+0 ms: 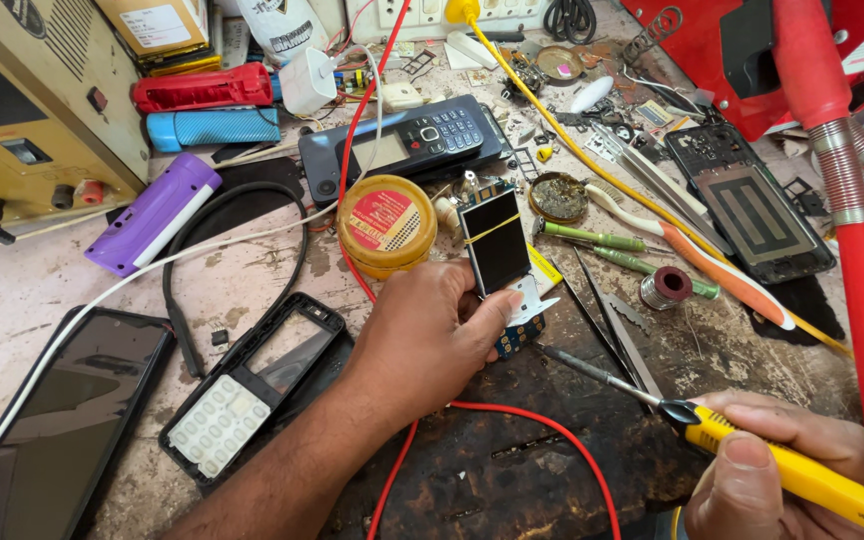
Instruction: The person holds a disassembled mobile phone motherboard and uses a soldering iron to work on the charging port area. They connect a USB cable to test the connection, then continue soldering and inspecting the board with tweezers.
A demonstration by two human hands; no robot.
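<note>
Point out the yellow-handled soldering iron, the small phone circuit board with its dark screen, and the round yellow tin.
yellow-handled soldering iron (792, 468): head view, handle.
small phone circuit board (497, 245): head view, dark screen.
round yellow tin (386, 222): head view, lid.

A small circuit board (500, 262) is held upright at the bench's centre, with a tin (386, 224) behind-left and a soldering iron (752, 450) to its right.
</note>
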